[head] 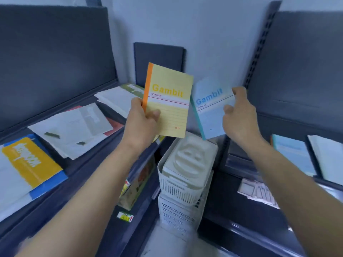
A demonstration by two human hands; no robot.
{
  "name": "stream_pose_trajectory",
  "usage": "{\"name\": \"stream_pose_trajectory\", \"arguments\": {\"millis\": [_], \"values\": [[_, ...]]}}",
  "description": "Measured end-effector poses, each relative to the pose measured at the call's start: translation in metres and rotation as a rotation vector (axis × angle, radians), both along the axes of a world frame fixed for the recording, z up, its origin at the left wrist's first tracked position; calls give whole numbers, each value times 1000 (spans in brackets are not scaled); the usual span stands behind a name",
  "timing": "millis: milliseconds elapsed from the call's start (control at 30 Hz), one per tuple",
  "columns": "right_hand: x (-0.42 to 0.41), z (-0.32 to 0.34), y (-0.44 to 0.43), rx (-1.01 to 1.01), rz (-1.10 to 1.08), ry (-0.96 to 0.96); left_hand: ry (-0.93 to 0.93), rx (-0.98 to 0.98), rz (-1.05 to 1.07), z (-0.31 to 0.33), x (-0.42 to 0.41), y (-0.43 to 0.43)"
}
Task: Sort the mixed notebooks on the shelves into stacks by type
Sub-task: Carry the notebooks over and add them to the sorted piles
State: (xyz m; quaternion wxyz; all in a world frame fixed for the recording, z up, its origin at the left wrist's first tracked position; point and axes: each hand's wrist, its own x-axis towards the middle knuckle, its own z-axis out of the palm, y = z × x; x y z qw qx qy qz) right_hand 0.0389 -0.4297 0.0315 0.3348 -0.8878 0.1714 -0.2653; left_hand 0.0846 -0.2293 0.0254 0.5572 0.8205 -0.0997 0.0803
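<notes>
My left hand (142, 121) grips a yellow Gambit notebook (169, 101) with an orange spine, held upright in the middle of the view. My right hand (239, 115) holds a light blue Gambit notebook (211, 108) by its right edge, tilted and blurred. Both notebooks hang in the air above the gap between two dark shelves. On the left shelf (89, 164) lie a yellow and blue notebook (31, 162), white notebooks (74, 128) and a white stack (115, 101). The right shelf (278, 117) carries a light blue notebook (295, 154) and a white one (328, 156).
Stacked white plastic baskets (180, 190) stand in the corner below the held notebooks, with a white moulded item (191, 158) inside the top one. Colourful packets (137, 184) sit on a lower left shelf. White papers (258, 190) lie on the lower right shelf.
</notes>
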Motion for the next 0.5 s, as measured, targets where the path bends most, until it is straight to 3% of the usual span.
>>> {"name": "stream_pose_trajectory", "arguments": {"millis": [300,500], "values": [[-107,-3,-138,-17,-367,20,-3,30,-300,-11,-42,-161],[-133,-10,-215,4,-425,82,38,54,-329,-18,-62,-243]]}}
